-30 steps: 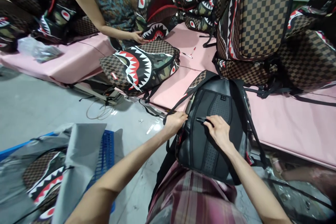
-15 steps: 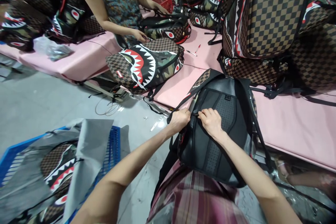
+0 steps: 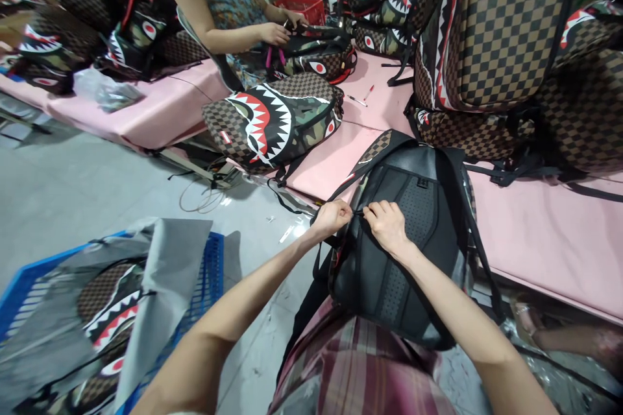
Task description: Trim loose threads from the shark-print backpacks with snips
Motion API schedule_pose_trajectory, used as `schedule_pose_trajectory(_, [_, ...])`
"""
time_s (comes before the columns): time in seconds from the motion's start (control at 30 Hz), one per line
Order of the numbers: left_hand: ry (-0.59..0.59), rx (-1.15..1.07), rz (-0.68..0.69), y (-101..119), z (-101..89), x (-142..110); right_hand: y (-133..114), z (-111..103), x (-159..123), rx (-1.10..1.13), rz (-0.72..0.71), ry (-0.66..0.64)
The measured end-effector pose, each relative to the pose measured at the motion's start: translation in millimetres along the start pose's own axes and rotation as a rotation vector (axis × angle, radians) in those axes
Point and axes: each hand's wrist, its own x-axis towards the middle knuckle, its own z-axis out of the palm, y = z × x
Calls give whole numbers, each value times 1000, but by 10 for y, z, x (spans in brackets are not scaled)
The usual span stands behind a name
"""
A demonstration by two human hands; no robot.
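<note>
A backpack (image 3: pixel 413 272) leans against the pink table's edge and my lap, its black padded back panel facing up. At its left side, my left hand (image 3: pixel 333 217) is closed in a pinch on a thin black strap (image 3: pixel 359 213). My right hand (image 3: pixel 386 224) lies just to the right, over the back panel, with fingers curled on the same strap. Only a short dark stretch of strap shows between the two hands. A checkered shoulder strap (image 3: pixel 377 148) arches over the backpack's top.
On the pink table (image 3: pixel 535 233) lies a shark-mouth backpack (image 3: pixel 277 120); more checkered backpacks (image 3: pixel 511 26) are stacked at right. Two pens (image 3: pixel 357 100) lie between. A co-worker's hands (image 3: pixel 282 29) work over another backpack (image 3: pixel 316 55). A blue crate (image 3: pixel 214 272) holding a bagged backpack stands lower left.
My hands have shifted slightly left, still pinching the strap. The co-worker's hands have come together over the far backpack, where something magenta now shows. The view has turned slightly.
</note>
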Motion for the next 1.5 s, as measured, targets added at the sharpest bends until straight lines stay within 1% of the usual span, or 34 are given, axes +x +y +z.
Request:
schedule_pose_trajectory(0.2, [12, -14, -17, 7, 5, 6, -2, 9, 16, -30, -72, 41])
schedule_pose_trajectory(0.4, [28, -4, -32, 5, 14, 7, 3, 2, 30, -10, -92, 1])
schedule_pose_trajectory(0.8, [14, -3, -24, 85, -59, -24, -11, 1, 18, 2, -69, -51])
schedule_pose_trajectory(1.07, [33, 3, -23, 59, -20, -18, -2, -8, 27, -16, -88, -17])
schedule_pose_trajectory(1.2, [40, 4, -15, 32, -1, -15, 12, 1, 24, 11, -69, -36])
schedule_pose_trajectory(1.37, [37, 7, -7, 13, 2, -7, 17, 12, 24, -3, -85, -25])
schedule_pose_trajectory(1.5, [43, 1, -20, 29, 32, -8, -17, 21, 51, 0, -79, -63])
